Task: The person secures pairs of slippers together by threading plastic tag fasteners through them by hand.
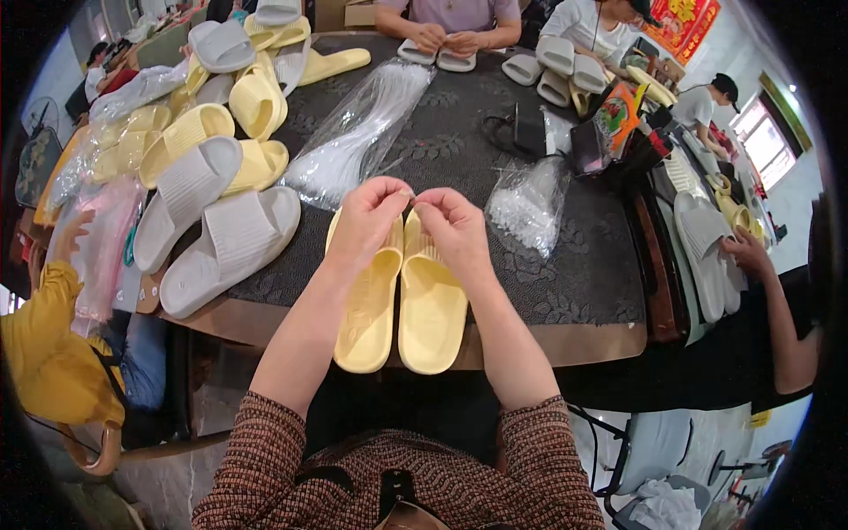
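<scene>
Both grips are closed in fingertip pinches that meet over the far ends of 2 yellow slippers: the left hand [369, 219] and the right hand [452, 225] each press thumb to forefinger on something too small to make out, perhaps a thin fastener. The yellow slippers [402, 296] lie side by side and touching at the near edge of the worktop [495, 256], their near ends overhanging it. Their long axes run from the near edge away from the person, soles down. As a judgement, the pair is already matched and aligned, while the joining at the far ends looks unfinished. Unpaired grey slippers [212, 234] and clear plastic bags [353, 137] lie toward the left edge.
</scene>
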{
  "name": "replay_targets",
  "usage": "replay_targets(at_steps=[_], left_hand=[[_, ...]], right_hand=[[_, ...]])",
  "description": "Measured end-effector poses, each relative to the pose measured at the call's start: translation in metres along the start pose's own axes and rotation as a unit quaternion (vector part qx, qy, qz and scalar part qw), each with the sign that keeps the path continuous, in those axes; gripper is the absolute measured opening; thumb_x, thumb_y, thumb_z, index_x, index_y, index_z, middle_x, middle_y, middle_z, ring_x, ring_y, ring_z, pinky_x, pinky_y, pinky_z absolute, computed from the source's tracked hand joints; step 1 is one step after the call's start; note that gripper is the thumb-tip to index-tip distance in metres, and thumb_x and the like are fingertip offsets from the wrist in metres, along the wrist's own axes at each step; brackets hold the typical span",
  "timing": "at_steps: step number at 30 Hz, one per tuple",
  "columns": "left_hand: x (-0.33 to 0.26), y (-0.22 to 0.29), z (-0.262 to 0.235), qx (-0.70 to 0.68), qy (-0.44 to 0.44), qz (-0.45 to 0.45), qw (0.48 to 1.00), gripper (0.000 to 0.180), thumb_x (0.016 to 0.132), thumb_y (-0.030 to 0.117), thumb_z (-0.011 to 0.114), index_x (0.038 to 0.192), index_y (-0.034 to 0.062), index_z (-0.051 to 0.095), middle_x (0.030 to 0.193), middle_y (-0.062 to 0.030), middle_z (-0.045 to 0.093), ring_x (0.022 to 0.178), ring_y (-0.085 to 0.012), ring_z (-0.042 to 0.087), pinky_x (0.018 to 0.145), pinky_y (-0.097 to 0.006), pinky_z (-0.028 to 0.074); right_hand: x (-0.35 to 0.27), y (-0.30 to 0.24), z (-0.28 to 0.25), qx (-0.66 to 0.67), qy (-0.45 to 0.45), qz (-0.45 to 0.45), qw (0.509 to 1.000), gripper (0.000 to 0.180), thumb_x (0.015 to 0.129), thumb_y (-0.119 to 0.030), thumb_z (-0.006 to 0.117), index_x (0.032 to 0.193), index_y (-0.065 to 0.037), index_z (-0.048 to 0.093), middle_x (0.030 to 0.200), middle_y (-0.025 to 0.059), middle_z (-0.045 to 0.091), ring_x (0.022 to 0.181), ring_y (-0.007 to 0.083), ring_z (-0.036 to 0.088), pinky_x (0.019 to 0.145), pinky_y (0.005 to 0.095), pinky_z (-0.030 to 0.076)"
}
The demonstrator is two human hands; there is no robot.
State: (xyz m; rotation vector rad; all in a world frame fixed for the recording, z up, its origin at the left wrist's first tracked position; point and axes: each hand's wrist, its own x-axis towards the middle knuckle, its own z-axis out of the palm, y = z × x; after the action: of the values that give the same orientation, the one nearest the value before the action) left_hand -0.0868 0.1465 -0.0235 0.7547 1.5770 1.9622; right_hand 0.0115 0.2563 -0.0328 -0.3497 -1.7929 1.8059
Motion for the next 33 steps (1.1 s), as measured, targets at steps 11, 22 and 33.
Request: replay_targets(at_steps=[11, 22, 33], left_hand=[[-0.002, 0.000, 0.004, 0.045, -0.011, 0.056, 0.997, 0.006, 0.087, 0.010, 0.058, 0.087, 0.0061, 0.063, 0.064, 0.0083, 0.051, 0.049, 0.0021, 0.038, 0.042, -0.016, 0.026], [0.002, -0.004, 0.002, 0.074, -0.031, 0.039, 0.996, 0.007, 0.085, 0.009, 0.059, 0.082, 0.0030, 0.062, 0.068, 0.0073, 0.051, 0.060, -0.0009, 0.041, 0.051, -0.019, 0.033], [0.001, -0.001, 0.001, 0.111, -0.065, 0.040, 0.991, 0.008, 0.083, 0.009, 0.058, 0.081, 0.0020, 0.061, 0.068, 0.0063, 0.053, 0.062, -0.0019, 0.043, 0.054, -0.020, 0.036]], right_hand=[[-0.002, -0.001, 0.002, -0.042, 0.024, -0.040, 0.998, 0.006, 0.085, -0.006, 0.059, 0.086, 0.000, 0.061, 0.070, -0.0052, 0.056, 0.063, 0.0003, 0.047, 0.055, 0.0177, 0.039], [-0.003, 0.003, 0.001, -0.083, 0.036, -0.052, 0.995, 0.006, 0.084, -0.006, 0.058, 0.081, -0.002, 0.058, 0.067, -0.0061, 0.053, 0.061, 0.0004, 0.045, 0.053, 0.0187, 0.037], [-0.005, 0.008, -0.001, -0.107, 0.041, -0.079, 0.990, 0.006, 0.080, -0.005, 0.057, 0.076, -0.001, 0.056, 0.060, -0.0020, 0.051, 0.057, 0.0025, 0.045, 0.050, 0.0217, 0.039]])
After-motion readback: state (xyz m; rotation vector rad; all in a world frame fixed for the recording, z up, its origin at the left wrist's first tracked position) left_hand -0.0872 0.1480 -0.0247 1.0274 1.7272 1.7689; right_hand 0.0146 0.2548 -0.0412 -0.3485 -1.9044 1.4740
